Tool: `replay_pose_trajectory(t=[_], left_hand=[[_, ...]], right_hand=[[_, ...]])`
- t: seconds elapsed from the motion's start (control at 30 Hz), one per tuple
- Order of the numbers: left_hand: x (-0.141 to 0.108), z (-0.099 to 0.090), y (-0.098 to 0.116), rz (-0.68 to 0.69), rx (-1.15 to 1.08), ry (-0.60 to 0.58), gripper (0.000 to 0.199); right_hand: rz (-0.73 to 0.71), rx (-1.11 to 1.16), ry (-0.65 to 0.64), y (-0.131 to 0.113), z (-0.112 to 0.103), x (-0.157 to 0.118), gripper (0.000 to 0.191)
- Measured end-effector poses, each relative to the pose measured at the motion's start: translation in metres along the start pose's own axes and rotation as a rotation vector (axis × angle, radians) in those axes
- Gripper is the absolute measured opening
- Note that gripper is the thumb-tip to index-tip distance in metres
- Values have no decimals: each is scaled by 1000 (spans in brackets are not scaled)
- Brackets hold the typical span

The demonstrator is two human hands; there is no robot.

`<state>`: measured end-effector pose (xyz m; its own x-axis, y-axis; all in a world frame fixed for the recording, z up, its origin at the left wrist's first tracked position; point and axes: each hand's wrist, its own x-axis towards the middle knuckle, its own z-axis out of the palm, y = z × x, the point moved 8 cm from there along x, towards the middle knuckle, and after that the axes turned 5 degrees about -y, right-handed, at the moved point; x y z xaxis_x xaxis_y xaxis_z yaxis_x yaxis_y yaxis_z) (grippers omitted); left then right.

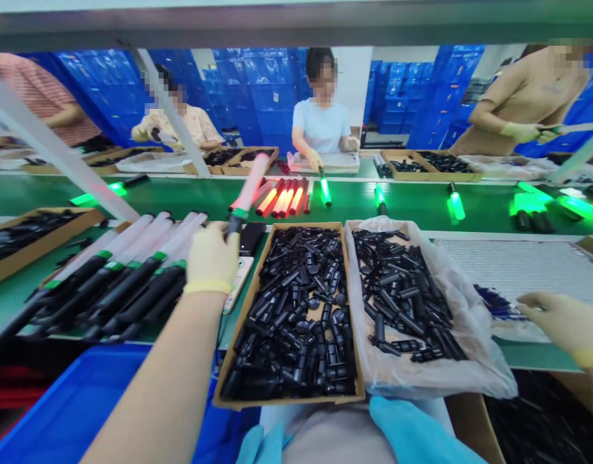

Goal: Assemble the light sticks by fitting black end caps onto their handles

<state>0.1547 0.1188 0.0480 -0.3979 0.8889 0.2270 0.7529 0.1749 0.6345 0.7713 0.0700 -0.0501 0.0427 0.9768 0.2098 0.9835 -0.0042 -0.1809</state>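
Light wand point(252, 180): one, with pale tube, green collar and dark handle; raised just beyond the far-left corner of the central cardboard tray point(289, 403).
Left hand point(209, 258): pale-gloved; fingers closed around the wand's dark handle.
Right hand point(562, 322): pale-gloved; well right of the central cardboard tray, fingers curled beside small dark pieces point(497, 303); cannot tell whether gripping any.
Laid wands point(127, 277): several, side by side, left of the central cardboard tray; tubes and handles apparently joined already; unlit by the look, completeness not tellable.
Black parts point(301, 283): loose, many, covering most of the central cardboard tray; more inside the plastic-lined tray point(432, 390) just to its right; by judgement, plenty yet unused.
Dark phone point(252, 238): flat, just left of the central cardboard tray's far end.
Red-lit sticks point(284, 198): grouped on the green belt point(407, 206), beyond the central cardboard tray.
Co-worker point(320, 125): seated past the belt.
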Motion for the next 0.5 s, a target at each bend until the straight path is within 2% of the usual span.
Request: replay_pose_trajectory(t=[0.07,0.13,0.2,0.27,0.37,0.43,0.5], left_hand=[[-32,43,45,87,-152,-177,21],[-77,96,74,-35,-614,-570,30],[-121,127,94,-202,-942,-801,30],[-153,141,109,-299,-1124,-941,29],[-180,151,118,-403,-1201,-1079,28],[-188,156,121,-424,-1187,-1104,29],[-190,160,122,-406,-1157,-1076,28]], right_hand=[[16,-57,-127,0,16,8,35],[21,-115,-235,-7,35,16,28],[51,-185,-290,-14,49,22,26],[80,-240,-319,-21,57,26,27],[77,-259,-361,-28,61,29,27],[79,-252,-378,-27,57,32,25],[90,-237,-366,-25,46,33,24]])
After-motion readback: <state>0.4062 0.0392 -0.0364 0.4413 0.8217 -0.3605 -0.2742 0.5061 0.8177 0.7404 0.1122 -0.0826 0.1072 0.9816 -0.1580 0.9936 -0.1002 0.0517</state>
